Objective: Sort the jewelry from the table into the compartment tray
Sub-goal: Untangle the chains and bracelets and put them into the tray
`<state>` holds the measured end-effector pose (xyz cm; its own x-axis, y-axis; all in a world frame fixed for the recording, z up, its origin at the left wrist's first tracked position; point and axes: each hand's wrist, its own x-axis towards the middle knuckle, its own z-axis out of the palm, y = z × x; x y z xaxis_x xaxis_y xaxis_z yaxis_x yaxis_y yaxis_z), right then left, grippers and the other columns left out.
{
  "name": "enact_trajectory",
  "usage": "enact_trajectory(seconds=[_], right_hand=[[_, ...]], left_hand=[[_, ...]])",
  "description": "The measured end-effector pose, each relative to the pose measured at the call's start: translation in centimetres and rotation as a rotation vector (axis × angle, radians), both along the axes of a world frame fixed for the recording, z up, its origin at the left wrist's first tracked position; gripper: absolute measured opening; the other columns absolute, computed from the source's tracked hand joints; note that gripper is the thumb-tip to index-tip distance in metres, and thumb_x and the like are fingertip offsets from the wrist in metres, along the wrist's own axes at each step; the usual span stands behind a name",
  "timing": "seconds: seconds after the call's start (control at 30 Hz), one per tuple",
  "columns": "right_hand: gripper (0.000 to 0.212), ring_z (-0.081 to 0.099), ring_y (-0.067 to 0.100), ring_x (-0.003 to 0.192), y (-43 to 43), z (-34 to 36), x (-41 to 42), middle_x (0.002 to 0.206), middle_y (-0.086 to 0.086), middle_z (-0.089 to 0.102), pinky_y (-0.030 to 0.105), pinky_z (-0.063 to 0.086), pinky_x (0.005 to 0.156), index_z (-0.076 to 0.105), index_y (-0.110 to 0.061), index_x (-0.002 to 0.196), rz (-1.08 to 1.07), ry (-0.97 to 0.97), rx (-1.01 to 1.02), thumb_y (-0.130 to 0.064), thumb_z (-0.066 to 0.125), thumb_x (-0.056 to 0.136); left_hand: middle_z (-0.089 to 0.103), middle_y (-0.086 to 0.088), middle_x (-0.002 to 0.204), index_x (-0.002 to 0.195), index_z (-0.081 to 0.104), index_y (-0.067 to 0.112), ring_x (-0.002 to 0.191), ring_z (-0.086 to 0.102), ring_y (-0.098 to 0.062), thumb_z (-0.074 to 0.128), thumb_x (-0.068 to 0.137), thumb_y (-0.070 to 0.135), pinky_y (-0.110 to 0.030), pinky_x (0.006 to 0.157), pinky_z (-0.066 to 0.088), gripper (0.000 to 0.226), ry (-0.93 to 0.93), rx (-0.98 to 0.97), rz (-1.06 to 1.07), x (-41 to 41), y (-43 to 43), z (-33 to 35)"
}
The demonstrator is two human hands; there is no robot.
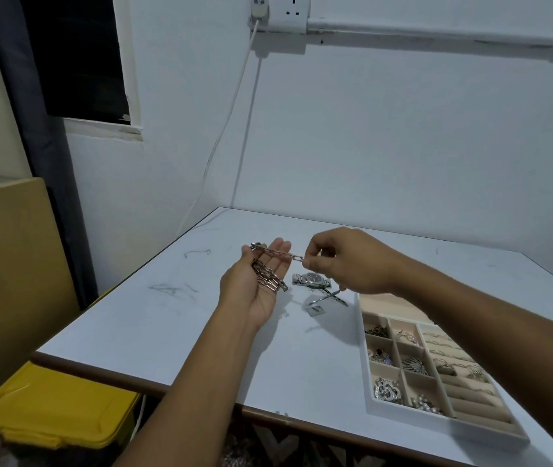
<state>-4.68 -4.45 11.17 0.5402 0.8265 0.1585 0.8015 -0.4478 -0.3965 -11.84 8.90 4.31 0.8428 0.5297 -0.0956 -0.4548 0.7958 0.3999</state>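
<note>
A chunky link chain [268, 276] lies piled in the palm of my left hand [255, 288], which is held flat, palm up, above the white table [167, 315]. My right hand [346, 261] pinches one end of that chain between thumb and forefinger, so a short length stretches across my left fingers. On the table below sit a silver wristwatch [312, 280], a thin metal clip [332, 296] and a small square pendant [315, 310]. The compartment tray [367, 396] stands at the right front, holding several pieces; my right forearm hides part of it.
The table's brown front edge [133, 379] runs diagonally near me. A yellow bin [53, 412] stands on the floor at the lower left. A white cable [231, 106] hangs from a wall socket down behind the table. A wooden cabinet [9, 264] is at left.
</note>
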Motion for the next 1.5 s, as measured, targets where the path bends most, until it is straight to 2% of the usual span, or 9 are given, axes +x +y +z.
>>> enact_trajectory(seconds=[0.23,0.37,0.5,0.67,0.83,1.0,1.2,1.33,1.5], right_hand=[[0.018,0.050,-0.003,0.044,-2.1,-2.3,-0.8,0.067,-0.009,0.062,0.009,0.034,0.047,0.069,-0.019,0.085,0.010,0.155,0.017,-0.030,0.057,0.095],[0.020,0.049,0.005,0.047,-3.5,-3.0,-0.6,0.063,-0.012,0.065,0.018,0.040,0.051,0.069,-0.017,0.083,-0.017,0.267,0.036,-0.028,0.058,0.095],[0.016,0.053,0.007,0.052,-4.8,-3.1,-0.3,0.079,-0.002,0.073,0.024,0.044,0.055,0.071,-0.016,0.088,-0.032,0.306,0.053,-0.026,0.059,0.094],[0.015,0.055,0.007,0.053,-6.3,-2.7,0.1,0.079,-0.004,0.073,0.024,0.044,0.058,0.071,-0.016,0.089,-0.038,0.296,-0.006,-0.024,0.060,0.094],[0.014,0.060,0.007,0.058,-7.0,-1.4,0.2,0.082,-0.006,0.073,0.019,0.046,0.056,0.070,-0.018,0.094,-0.020,0.244,-0.030,-0.023,0.057,0.096],[0.007,0.062,0.010,0.061,-6.3,0.6,-0.2,0.084,-0.013,0.072,0.020,0.046,0.062,0.057,-0.028,0.093,0.040,0.006,-0.102,-0.022,0.055,0.096],[0.005,0.052,-0.010,0.068,-4.3,3.2,-0.9,0.078,-0.021,0.062,0.014,0.036,0.060,0.066,-0.030,0.088,0.107,-0.248,-0.123,-0.027,0.063,0.091],[0.010,0.051,0.003,0.077,-3.0,3.6,-0.7,0.087,-0.013,0.060,0.024,0.042,0.070,0.072,-0.027,0.097,0.095,-0.337,-0.120,-0.025,0.066,0.089],[0.010,0.060,0.012,0.085,-2.0,3.6,0.1,0.089,-0.008,0.066,0.030,0.049,0.076,0.071,-0.023,0.096,0.040,-0.342,-0.105,-0.021,0.065,0.089]], left_hand=[[0.071,-0.013,0.070,0.085,0.051,0.006,0.060,0.071,-0.021,0.027,0.106,0.026,-0.033,0.064,0.056,0.038,-0.091,-0.149,0.028,-0.1,1.8,0.9],[0.056,0.000,0.050,0.079,0.052,0.009,0.039,0.053,-0.011,0.031,0.105,0.022,-0.019,0.044,0.045,0.036,-0.050,-0.155,0.029,0.1,2.5,1.2],[0.048,0.003,0.047,0.078,0.049,0.010,0.035,0.044,-0.010,0.031,0.102,0.016,-0.016,0.042,0.039,0.031,-0.036,-0.133,0.032,0.2,2.9,1.3],[0.048,0.003,0.048,0.079,0.049,0.009,0.037,0.045,-0.010,0.030,0.103,0.017,-0.018,0.043,0.039,0.032,-0.020,-0.103,0.047,0.3,3.0,1.4],[0.049,0.001,0.057,0.079,0.052,0.010,0.041,0.048,-0.011,0.034,0.103,0.022,-0.021,0.047,0.042,0.032,0.072,0.056,0.117,0.4,2.4,1.9],[0.056,0.000,0.055,0.080,0.053,0.010,0.049,0.061,-0.017,0.038,0.103,0.029,-0.026,0.054,0.051,0.033,0.167,0.380,0.113,0.5,0.5,2.9],[0.062,-0.009,0.067,0.088,0.052,0.005,0.059,0.067,-0.023,0.033,0.105,0.029,-0.034,0.062,0.057,0.035,0.204,0.616,-0.057,1.0,-2.4,3.0],[0.066,-0.014,0.076,0.106,0.059,-0.004,0.064,0.068,-0.025,0.034,0.105,0.027,-0.036,0.065,0.057,0.040,0.198,0.676,-0.205,1.0,-4.0,1.9],[0.058,-0.003,0.062,0.085,0.055,0.009,0.054,0.061,-0.018,0.037,0.104,0.029,-0.028,0.055,0.053,0.033,0.175,0.537,-0.356,0.8,-5.1,0.9]])
